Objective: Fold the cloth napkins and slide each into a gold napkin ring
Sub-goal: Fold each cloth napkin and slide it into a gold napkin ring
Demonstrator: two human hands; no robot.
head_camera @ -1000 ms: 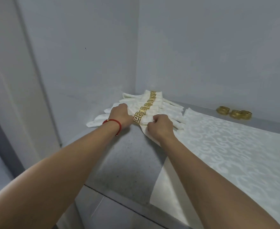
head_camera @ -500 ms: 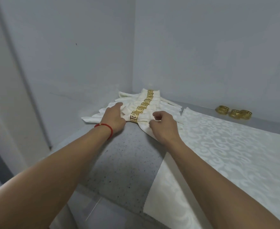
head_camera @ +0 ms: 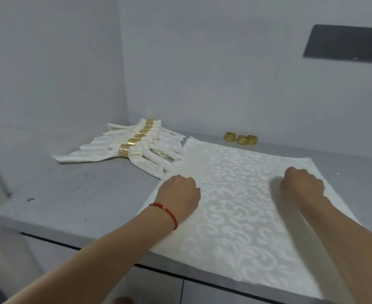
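Both hands, left hand (head_camera: 179, 191) and right hand (head_camera: 302, 183), rest on the flat cream patterned napkin (head_camera: 242, 216) covering the counter (head_camera: 82, 198); fingers curl under, so any grip stays hidden.

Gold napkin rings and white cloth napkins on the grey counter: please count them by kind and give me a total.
Loose gold metal napkin rings, by the back wall: 3
Gold napkin rings already on folded napkins: about 5, the far ones are hard to separate
Folded white cloth napkins in rings: about 5
Flat white patterned cloth napkin, unfolded, under both hands: 1
Total: about 14
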